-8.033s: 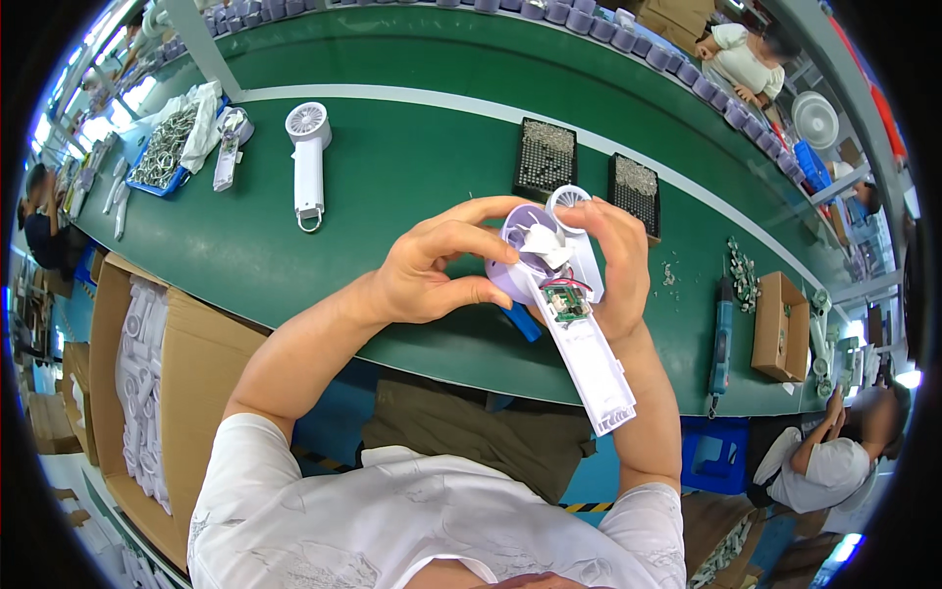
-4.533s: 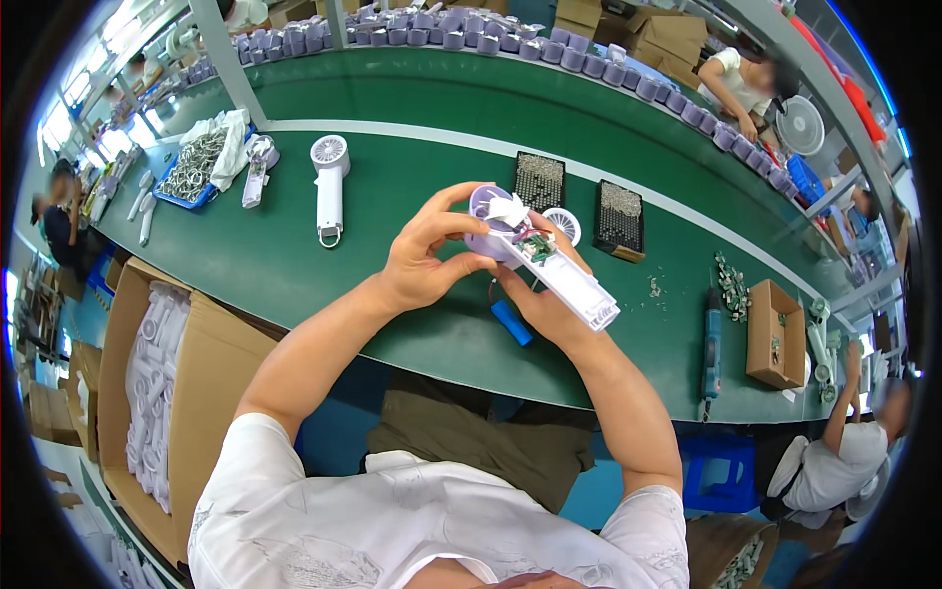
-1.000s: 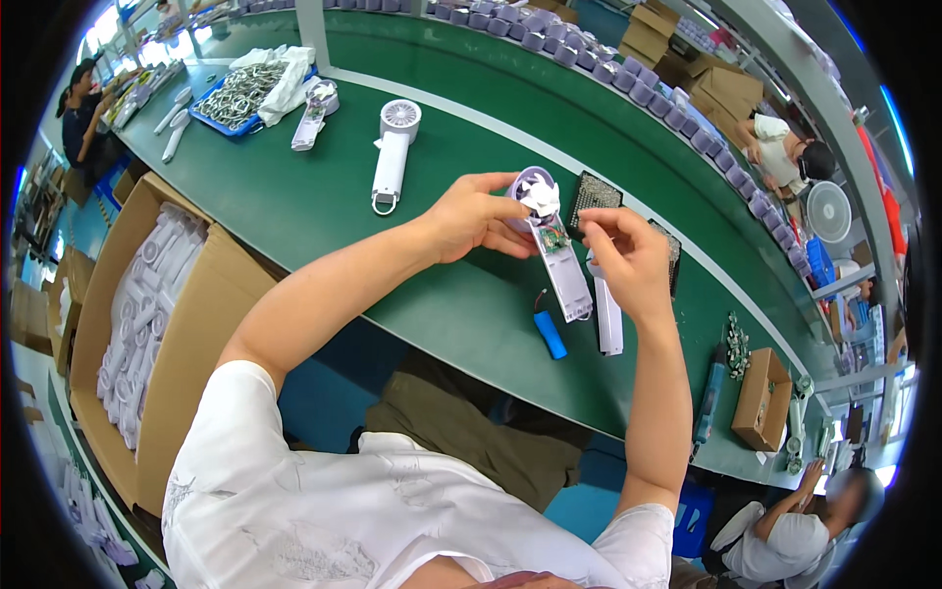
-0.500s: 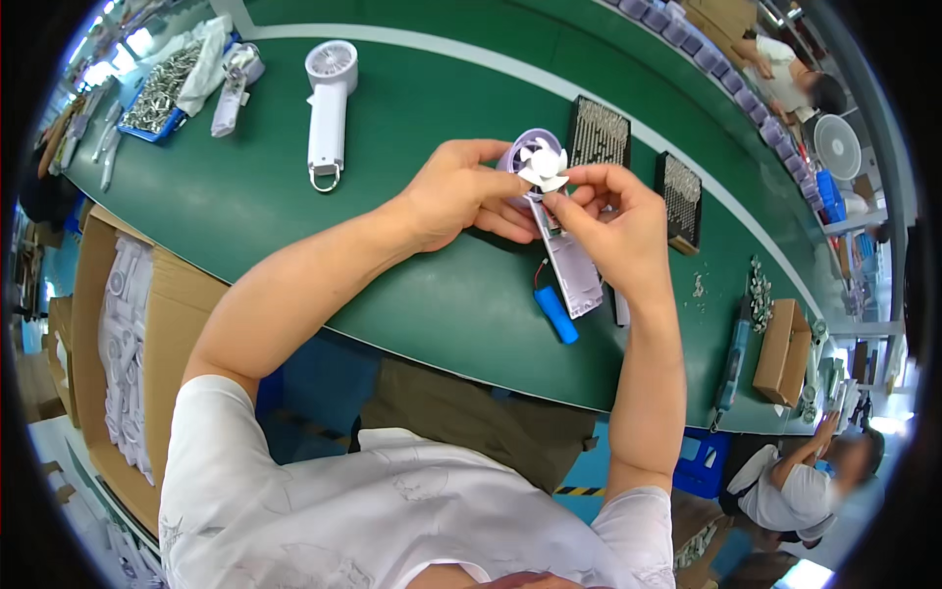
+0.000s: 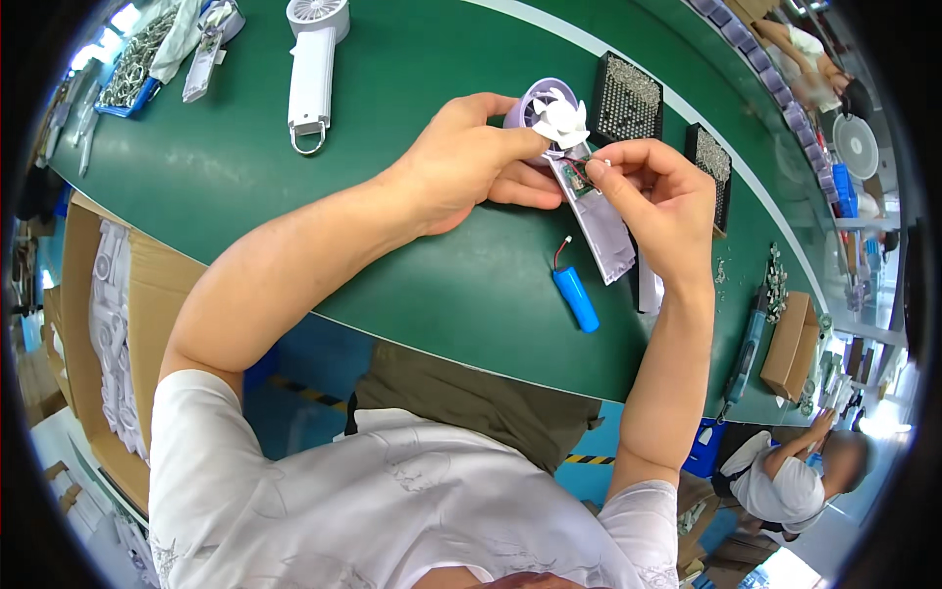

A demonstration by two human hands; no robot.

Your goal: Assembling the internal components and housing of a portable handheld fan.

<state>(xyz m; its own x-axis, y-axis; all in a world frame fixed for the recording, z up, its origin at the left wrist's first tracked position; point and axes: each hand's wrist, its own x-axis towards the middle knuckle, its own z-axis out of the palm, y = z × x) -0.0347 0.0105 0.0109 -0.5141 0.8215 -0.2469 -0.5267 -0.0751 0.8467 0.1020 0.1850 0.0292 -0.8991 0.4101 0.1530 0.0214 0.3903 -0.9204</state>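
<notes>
Both hands' fingers (image 5: 608,169) around fan half (image 5: 574,167)

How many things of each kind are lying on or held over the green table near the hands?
Open lilac fan, held in both hands: 1
Finished white fan: 1
Blue battery cell: 1
Black trays of small parts: 2
Total: 5

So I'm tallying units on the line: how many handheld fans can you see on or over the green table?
2. An open lilac fan held in both hands above the table, and a finished white fan lying at the far left. Others may lie beyond the picture's edge.
</notes>
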